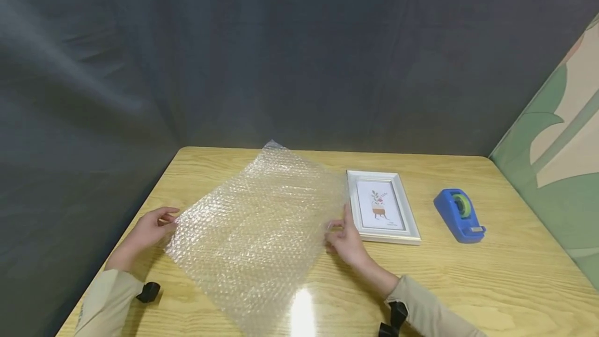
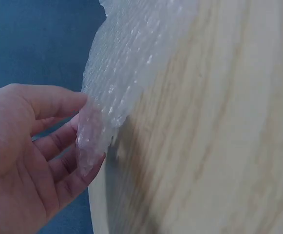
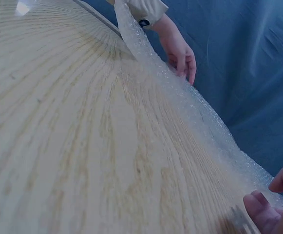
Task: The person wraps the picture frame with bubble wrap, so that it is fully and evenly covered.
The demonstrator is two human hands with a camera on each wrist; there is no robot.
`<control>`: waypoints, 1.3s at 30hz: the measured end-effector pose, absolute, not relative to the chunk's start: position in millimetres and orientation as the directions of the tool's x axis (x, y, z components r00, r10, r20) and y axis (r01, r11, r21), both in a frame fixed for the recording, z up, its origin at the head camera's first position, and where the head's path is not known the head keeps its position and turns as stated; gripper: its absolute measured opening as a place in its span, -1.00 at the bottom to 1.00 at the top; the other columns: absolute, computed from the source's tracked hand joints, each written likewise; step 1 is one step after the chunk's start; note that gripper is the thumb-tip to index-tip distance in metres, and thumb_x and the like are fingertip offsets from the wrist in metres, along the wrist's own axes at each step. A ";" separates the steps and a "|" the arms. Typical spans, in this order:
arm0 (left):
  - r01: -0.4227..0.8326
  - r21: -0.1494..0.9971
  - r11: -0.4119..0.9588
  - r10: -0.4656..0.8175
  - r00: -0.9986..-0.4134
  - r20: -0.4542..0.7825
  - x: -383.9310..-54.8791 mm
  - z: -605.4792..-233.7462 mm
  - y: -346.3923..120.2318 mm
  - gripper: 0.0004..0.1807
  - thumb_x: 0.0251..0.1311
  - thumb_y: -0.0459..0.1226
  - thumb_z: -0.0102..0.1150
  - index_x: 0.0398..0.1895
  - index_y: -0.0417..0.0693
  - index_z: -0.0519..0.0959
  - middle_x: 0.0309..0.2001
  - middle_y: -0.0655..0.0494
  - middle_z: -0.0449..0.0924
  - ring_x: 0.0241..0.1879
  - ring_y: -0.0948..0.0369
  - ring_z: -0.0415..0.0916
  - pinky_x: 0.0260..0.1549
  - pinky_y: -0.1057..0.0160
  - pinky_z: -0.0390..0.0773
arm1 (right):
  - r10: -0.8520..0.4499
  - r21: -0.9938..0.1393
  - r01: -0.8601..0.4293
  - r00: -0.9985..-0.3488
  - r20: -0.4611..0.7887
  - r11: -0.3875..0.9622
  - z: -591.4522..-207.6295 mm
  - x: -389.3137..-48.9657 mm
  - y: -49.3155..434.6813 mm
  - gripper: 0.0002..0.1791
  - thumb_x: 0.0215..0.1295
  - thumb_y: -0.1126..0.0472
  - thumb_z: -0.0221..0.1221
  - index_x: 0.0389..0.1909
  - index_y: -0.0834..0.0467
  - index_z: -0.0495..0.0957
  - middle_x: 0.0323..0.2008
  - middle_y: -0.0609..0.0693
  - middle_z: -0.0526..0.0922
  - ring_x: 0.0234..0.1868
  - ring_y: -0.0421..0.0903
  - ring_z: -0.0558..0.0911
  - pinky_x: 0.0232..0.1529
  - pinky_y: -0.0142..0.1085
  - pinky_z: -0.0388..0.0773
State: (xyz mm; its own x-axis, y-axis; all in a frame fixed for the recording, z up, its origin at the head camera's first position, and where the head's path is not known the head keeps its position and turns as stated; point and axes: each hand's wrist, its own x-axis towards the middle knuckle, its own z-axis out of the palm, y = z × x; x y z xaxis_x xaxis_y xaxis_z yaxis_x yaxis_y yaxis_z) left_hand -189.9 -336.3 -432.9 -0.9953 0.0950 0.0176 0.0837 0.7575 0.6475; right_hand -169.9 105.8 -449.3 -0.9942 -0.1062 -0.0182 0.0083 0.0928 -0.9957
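Observation:
A clear sheet of bubble wrap (image 1: 255, 222) spreads across the table, turned so that its corners point forward, back and sideways. My left hand (image 1: 152, 230) pinches its left corner; in the left wrist view the corner of the bubble wrap (image 2: 95, 131) lies between the thumb and fingers of that hand (image 2: 29, 151). On the opposite side my right hand (image 1: 348, 241) grips the right corner, its index finger stretched forward beside a picture frame (image 1: 414, 222). The right wrist view catches only part of the right hand (image 3: 277, 204) at the wrap's edge.
The silver-white frame holds a flower-pot print and lies flat right of the wrap. Farther right stands a blue tape dispenser (image 1: 460, 217) with a green roll. Dark curtains (image 1: 299, 56) border the wooden table (image 1: 505, 274) behind and left, a leaf-patterned panel (image 1: 561, 170) right.

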 end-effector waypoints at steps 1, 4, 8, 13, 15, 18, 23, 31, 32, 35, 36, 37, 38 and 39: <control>0.096 0.649 0.755 0.104 -0.994 0.026 -189.7 -433.1 -336.8 -0.58 0.14 -0.42 0.07 0.07 -0.44 0.37 -0.25 -0.20 0.51 -0.27 -0.05 0.50 -0.44 0.23 0.53 | -0.103 -0.996 0.015 -0.994 -0.024 0.088 -448.9 -170.0 106.6 0.00 0.09 0.59 -0.01 0.36 0.26 -0.51 -0.12 0.34 0.37 -0.50 -0.13 0.55 -0.55 -0.30 0.60; 0.105 0.662 0.742 0.109 -0.993 0.036 -192.2 -435.4 -336.9 -0.61 0.15 -0.43 0.07 0.06 -0.41 0.40 -0.27 -0.15 0.52 -0.29 0.03 0.50 -0.46 0.31 0.51 | -0.102 -0.996 0.024 -0.994 -0.033 0.084 -448.2 -169.3 108.7 0.00 0.08 0.59 -0.02 0.35 0.27 -0.52 -0.10 0.34 0.35 -0.49 -0.13 0.55 -0.52 -0.28 0.61; 0.091 0.691 0.718 0.085 -0.995 0.042 -196.4 -439.5 -336.9 -0.63 0.17 -0.43 0.08 0.05 -0.41 0.41 -0.26 -0.15 0.52 -0.31 0.11 0.48 -0.48 0.37 0.50 | -0.109 -0.996 0.022 -0.994 -0.031 0.083 -448.9 -168.0 109.7 0.01 0.07 0.60 -0.02 0.34 0.30 -0.53 -0.08 0.35 0.34 -0.47 -0.11 0.55 -0.50 -0.28 0.62; 0.099 0.697 0.710 0.071 -0.995 0.070 -198.4 -443.3 -338.9 -0.68 0.17 -0.41 0.08 -0.02 -0.43 0.46 -0.26 -0.19 0.53 -0.34 0.15 0.48 -0.48 0.39 0.50 | -0.101 -0.998 0.015 -0.995 -0.020 0.057 -452.2 -168.9 107.4 0.02 0.04 0.62 -0.03 0.36 0.25 -0.51 -0.09 0.36 0.35 -0.47 -0.11 0.55 -0.51 -0.30 0.61; 0.109 0.692 0.714 0.065 -0.994 0.090 -199.3 -444.8 -340.2 -0.69 0.17 -0.41 0.09 -0.05 -0.43 0.48 -0.27 -0.20 0.54 -0.36 0.18 0.48 -0.49 0.39 0.50 | -0.098 -0.999 0.012 -0.995 -0.017 0.047 -454.6 -170.1 106.1 0.02 0.03 0.62 -0.04 0.36 0.24 -0.51 -0.10 0.36 0.35 -0.47 -0.11 0.55 -0.51 -0.31 0.61; 0.125 0.673 0.729 0.057 -0.991 0.121 -201.5 -447.2 -342.1 -0.72 0.15 -0.42 0.11 -0.09 -0.43 0.51 -0.29 -0.21 0.56 -0.39 0.22 0.48 -0.50 0.41 0.49 | -0.093 -0.999 0.013 -0.995 -0.018 0.052 -457.9 -171.8 104.0 0.02 0.04 0.62 -0.02 0.36 0.26 -0.50 -0.09 0.35 0.35 -0.47 -0.12 0.54 -0.50 -0.31 0.61; 0.120 0.636 0.762 0.044 -0.990 0.134 -202.4 -445.9 -338.8 -0.71 0.13 -0.44 0.09 -0.08 -0.46 0.49 -0.27 -0.26 0.55 -0.37 0.08 0.52 -0.48 0.31 0.52 | -0.088 -0.996 0.028 -0.995 -0.036 0.091 -458.3 -173.2 104.6 0.02 0.06 0.58 0.02 0.35 0.29 -0.49 -0.07 0.35 0.35 -0.45 -0.11 0.56 -0.50 -0.30 0.61; 0.088 0.546 0.833 0.035 -0.994 0.106 -209.4 -422.4 -293.0 -0.53 0.23 -0.30 -0.01 0.16 -0.38 0.31 0.11 -0.39 0.29 0.05 -0.27 0.28 -0.12 -0.22 0.37 | -0.121 -0.938 -0.028 -0.993 -0.015 0.345 -426.2 -174.5 138.0 -0.06 0.08 0.43 0.13 0.37 0.34 -0.26 -0.04 0.35 0.41 -0.45 -0.10 0.54 -0.47 -0.30 0.57; 0.096 0.555 0.826 0.043 -0.993 0.109 -211.3 -419.7 -281.6 -0.52 0.23 -0.29 -0.01 0.17 -0.37 0.30 0.12 -0.38 0.27 0.07 -0.26 0.27 -0.09 -0.22 0.36 | -0.127 -0.923 -0.042 -0.992 -0.007 0.382 -421.3 -176.2 145.2 -0.10 0.09 0.41 0.14 0.36 0.36 -0.20 -0.03 0.35 0.42 -0.43 -0.10 0.53 -0.45 -0.31 0.57; 0.140 0.581 0.802 0.086 -0.989 0.119 -216.3 -413.1 -239.5 -0.50 0.20 -0.26 0.02 0.19 -0.31 0.31 0.15 -0.32 0.27 0.07 -0.21 0.30 -0.07 -0.17 0.39 | -0.142 -0.870 -0.082 -0.990 0.014 0.487 -409.3 -181.8 169.5 -0.18 0.14 0.32 0.15 0.33 0.39 -0.09 -0.03 0.33 0.43 -0.32 -0.07 0.52 -0.40 -0.36 0.52; 0.157 0.590 0.792 0.104 -0.987 0.122 -217.4 -411.3 -224.0 -0.49 0.19 -0.24 0.04 0.19 -0.28 0.31 0.16 -0.29 0.29 0.07 -0.18 0.31 -0.06 -0.15 0.40 | -0.145 -0.851 -0.093 -0.989 0.020 0.517 -406.9 -184.2 177.9 -0.20 0.15 0.30 0.15 0.33 0.40 -0.07 -0.04 0.33 0.44 -0.29 -0.04 0.53 -0.39 -0.37 0.51; 0.174 0.597 0.783 0.122 -0.984 0.127 -218.0 -410.1 -208.7 -0.48 0.18 -0.23 0.05 0.20 -0.26 0.32 0.15 -0.25 0.31 0.07 -0.15 0.33 -0.06 -0.13 0.41 | -0.152 -0.835 -0.109 -0.988 0.031 0.539 -405.4 -186.6 186.4 -0.21 0.16 0.29 0.14 0.31 0.42 -0.05 -0.05 0.34 0.44 -0.27 -0.01 0.53 -0.37 -0.36 0.50; 0.187 0.607 0.772 0.138 -0.982 0.127 -218.1 -408.7 -193.2 -0.47 0.17 -0.21 0.07 0.20 -0.23 0.33 0.15 -0.22 0.33 0.06 -0.13 0.36 -0.07 -0.11 0.43 | -0.154 -0.821 -0.119 -0.987 0.038 0.558 -404.5 -189.0 194.5 -0.22 0.17 0.27 0.14 0.31 0.43 -0.05 -0.06 0.34 0.45 -0.24 0.02 0.53 -0.34 -0.36 0.50; 0.195 0.618 0.761 0.151 -0.981 0.123 -217.5 -407.4 -178.0 -0.47 0.16 -0.19 0.09 0.20 -0.20 0.33 0.14 -0.18 0.35 0.04 -0.10 0.38 -0.09 -0.09 0.45 | -0.159 -0.808 -0.131 -0.986 0.047 0.575 -404.2 -191.7 202.8 -0.22 0.18 0.26 0.15 0.30 0.44 -0.04 -0.07 0.34 0.45 -0.22 0.05 0.53 -0.33 -0.35 0.49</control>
